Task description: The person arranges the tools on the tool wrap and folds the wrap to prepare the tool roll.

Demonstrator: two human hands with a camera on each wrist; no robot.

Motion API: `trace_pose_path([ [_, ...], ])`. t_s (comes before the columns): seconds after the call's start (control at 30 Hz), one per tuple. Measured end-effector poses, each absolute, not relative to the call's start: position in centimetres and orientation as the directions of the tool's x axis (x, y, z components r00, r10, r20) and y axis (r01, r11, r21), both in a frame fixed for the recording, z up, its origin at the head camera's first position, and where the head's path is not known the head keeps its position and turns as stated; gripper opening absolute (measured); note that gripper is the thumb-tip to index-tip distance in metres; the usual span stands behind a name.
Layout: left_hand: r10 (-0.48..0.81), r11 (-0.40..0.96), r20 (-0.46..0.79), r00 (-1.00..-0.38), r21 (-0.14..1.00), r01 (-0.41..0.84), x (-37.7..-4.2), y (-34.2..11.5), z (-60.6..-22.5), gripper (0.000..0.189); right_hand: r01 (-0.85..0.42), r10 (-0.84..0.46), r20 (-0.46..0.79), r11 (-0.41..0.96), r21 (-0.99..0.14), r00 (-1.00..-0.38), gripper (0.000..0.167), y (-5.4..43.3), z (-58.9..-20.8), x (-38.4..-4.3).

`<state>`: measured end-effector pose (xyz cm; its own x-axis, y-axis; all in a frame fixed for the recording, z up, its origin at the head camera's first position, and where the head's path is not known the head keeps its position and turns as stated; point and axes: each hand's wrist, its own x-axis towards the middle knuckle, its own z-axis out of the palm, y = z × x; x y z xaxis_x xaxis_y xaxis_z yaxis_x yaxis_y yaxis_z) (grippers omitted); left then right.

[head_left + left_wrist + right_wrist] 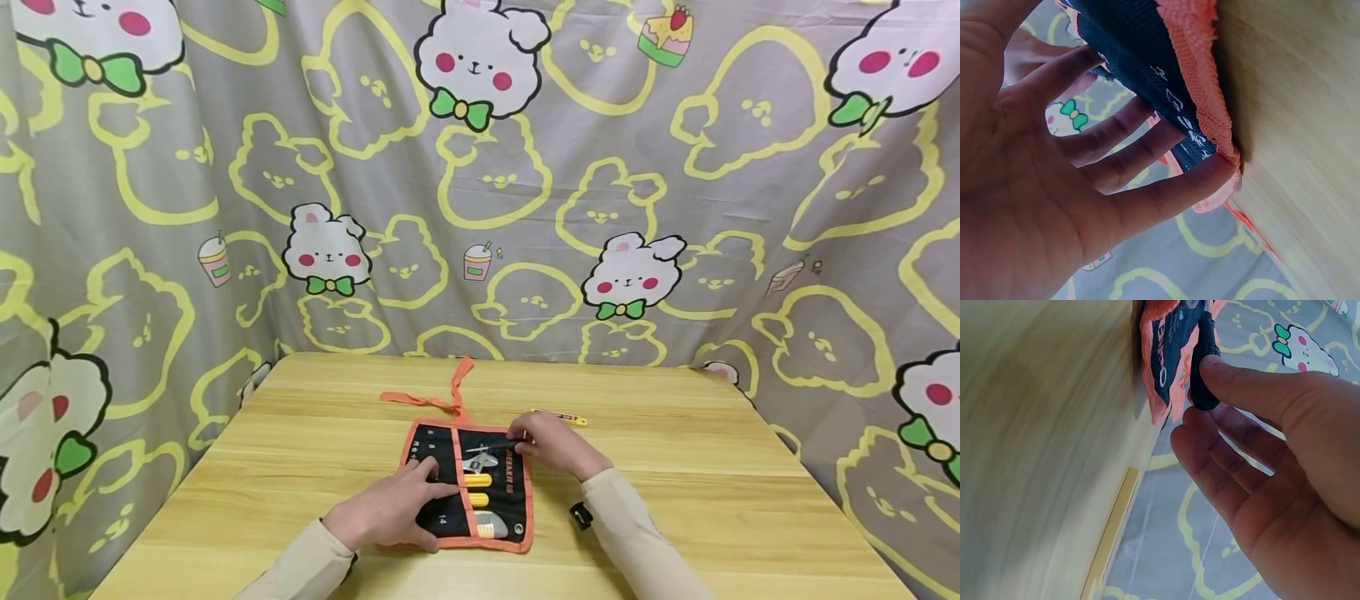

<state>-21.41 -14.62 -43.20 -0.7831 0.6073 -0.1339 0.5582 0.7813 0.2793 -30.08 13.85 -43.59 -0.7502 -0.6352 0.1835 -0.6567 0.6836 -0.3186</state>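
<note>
An unrolled black tool pouch (504, 502) with orange edging lies on the table. My right hand (555, 444) pinches the black handle of a screwdriver (1205, 372) between thumb and fingers, over the pouch's upper right part; its thin shaft points left toward the pockets. Spread over the numbered left panel, my left hand (390, 504) presses the fabric, its fingertips at the orange edge (1200, 87) in the left wrist view. From the pockets stick out an adjustable wrench (480, 462), two yellow handles (477, 481) and a grey-and-yellow tool (491, 525) of unclear kind.
Orange tie straps (457, 400) trail behind the pouch. A slim yellow labelled thing (573, 419) lies behind my right hand, and a small black object (581, 516) is beside my right sleeve. A patterned curtain (510, 208) hangs beyond the wooden table (300, 433).
</note>
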Motion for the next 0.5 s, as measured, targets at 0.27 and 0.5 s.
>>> trace_pose_path([
  [0.27, 0.605, 0.783, -0.141, -0.784, 0.281, 0.554, -21.46, -14.57, -43.17, 0.068, -0.639, -0.629, 0.153, 0.692, -0.335, -0.762, 0.012, 13.22, -43.90, -30.25],
  [0.5, 0.605, 0.784, -0.142, -0.784, 0.278, 0.555, -21.46, -14.55, -43.16, 0.068, -0.667, -0.648, 0.176, 0.680, -0.304, -0.741, 0.012, 12.98, -44.39, -30.48],
])
